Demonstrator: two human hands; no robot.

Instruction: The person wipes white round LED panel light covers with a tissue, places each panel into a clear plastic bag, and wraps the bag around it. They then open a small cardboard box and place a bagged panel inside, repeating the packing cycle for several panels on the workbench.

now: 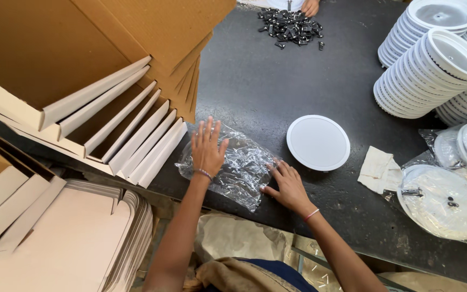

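Down on the dark table (277, 92), both of the person's hands rest on a clear plastic bag (241, 170) that lies crumpled and flat near the table's front edge. Left hand (207, 148) lies palm down with its fingers spread wide on the bag's left part, gripping nothing. Right hand (286, 185) also lies open, its fingertips pressing on the bag's right edge; it holds nothing either.

Just beside the bag, to its right, sits a round white disc (318, 142), apart from both hands. A folded cream cloth (378, 169) lies a little further right. Beyond that are more round white pieces wrapped in clear plastic (444, 197), and behind them leaning stacks of white round rims (428, 73).

At the far edge of the table lies a heap of small black clips (291, 26), with another person's hand (310, 7) just touching it.

To the left stand folded cardboard boxes (98, 92) in a slanted row, and below them a pile of flat white card sheets (66, 238).
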